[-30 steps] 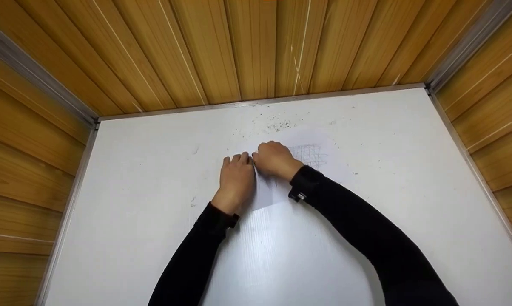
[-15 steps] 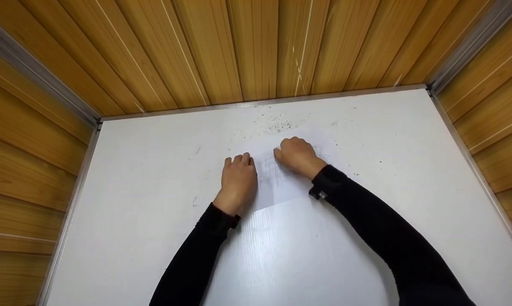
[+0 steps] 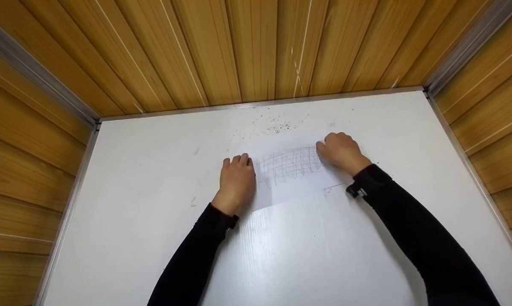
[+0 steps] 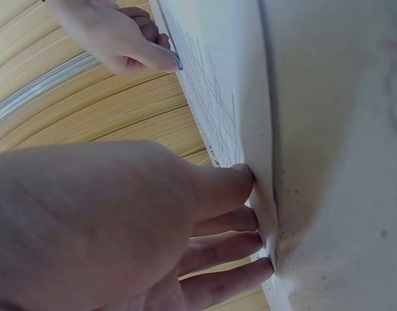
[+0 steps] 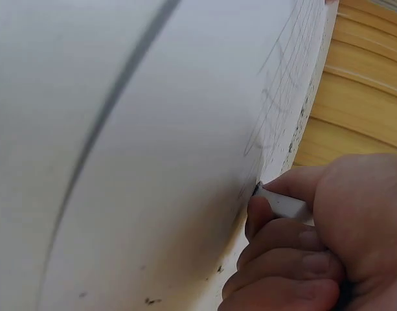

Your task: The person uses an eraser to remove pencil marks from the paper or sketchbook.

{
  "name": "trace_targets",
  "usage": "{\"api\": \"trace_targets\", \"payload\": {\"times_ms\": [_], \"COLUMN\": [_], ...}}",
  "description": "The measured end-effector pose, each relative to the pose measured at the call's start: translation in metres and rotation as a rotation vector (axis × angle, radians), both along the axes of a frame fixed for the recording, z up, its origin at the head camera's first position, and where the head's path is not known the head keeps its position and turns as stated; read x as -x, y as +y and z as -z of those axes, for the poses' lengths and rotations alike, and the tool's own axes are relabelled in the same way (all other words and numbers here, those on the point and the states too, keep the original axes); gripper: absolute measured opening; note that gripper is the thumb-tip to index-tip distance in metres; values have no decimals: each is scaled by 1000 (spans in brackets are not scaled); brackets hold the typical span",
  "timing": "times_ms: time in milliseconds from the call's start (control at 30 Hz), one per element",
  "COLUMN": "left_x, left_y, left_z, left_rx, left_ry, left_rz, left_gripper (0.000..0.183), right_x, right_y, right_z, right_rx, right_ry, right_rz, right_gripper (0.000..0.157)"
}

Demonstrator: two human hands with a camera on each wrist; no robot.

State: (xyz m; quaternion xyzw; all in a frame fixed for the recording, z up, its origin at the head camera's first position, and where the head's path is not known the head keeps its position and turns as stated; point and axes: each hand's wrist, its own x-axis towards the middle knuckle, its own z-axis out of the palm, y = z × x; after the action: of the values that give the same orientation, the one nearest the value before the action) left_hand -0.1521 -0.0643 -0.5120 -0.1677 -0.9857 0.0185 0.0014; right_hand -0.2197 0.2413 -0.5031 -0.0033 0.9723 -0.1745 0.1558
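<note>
A white sheet of paper (image 3: pixel 290 189) lies on the white table, bearing a pencilled grid (image 3: pixel 292 161) of crossing lines. My left hand (image 3: pixel 237 180) presses the sheet's left side; its fairly straight fingertips (image 4: pixel 240 178) touch the paper in the left wrist view. Over the right end of the grid, my right hand (image 3: pixel 341 151) pinches a small white eraser (image 5: pixel 285 205) between thumb and curled index finger. The eraser's tip is blackened and meets the paper. From the head view the eraser is hidden under the hand.
Dark crumbs (image 3: pixel 279 126) are scattered on the table behind the sheet. Wood-patterned panels (image 3: pixel 256 51) wall the table at the back and both sides. Metal edging (image 3: pixel 260 103) runs along the table's back.
My right hand has slid rightward across the sheet, from beside the left hand to the grid's right end, uncovering the pencilled lines. The left hand has stayed in place.
</note>
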Motion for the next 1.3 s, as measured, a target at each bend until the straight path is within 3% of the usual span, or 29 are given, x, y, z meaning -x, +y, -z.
{"api": "trace_targets", "payload": {"times_ms": [267,467,700,833,1067,1300], "left_x": [1,2,-2,-3,-3,-3], "left_y": [1,2,4,5,6,6], "left_z": [-1,0,-1,-3,-4,-3], "left_rx": [16,11,-25,-41,-13,-14], "left_ry": [-11,-30,15,24,4,-7], "left_rz": [11,8,6,20,-1,2], "left_gripper": [37,38,36,34,37,37], "right_x": [2,2,-1,-1,1,2], "right_y": [-19,-74,-143,-161,-152,-111], "right_z": [-4,-5,-5,-1,4,6], "right_rx": [13,57,16,1,-2,8], "right_ry": [45,28,0,-4,8,31], "right_rz": [-12,-87,-216,-216,-214,-153], "right_gripper": [55,57,53,49,46,47]}}
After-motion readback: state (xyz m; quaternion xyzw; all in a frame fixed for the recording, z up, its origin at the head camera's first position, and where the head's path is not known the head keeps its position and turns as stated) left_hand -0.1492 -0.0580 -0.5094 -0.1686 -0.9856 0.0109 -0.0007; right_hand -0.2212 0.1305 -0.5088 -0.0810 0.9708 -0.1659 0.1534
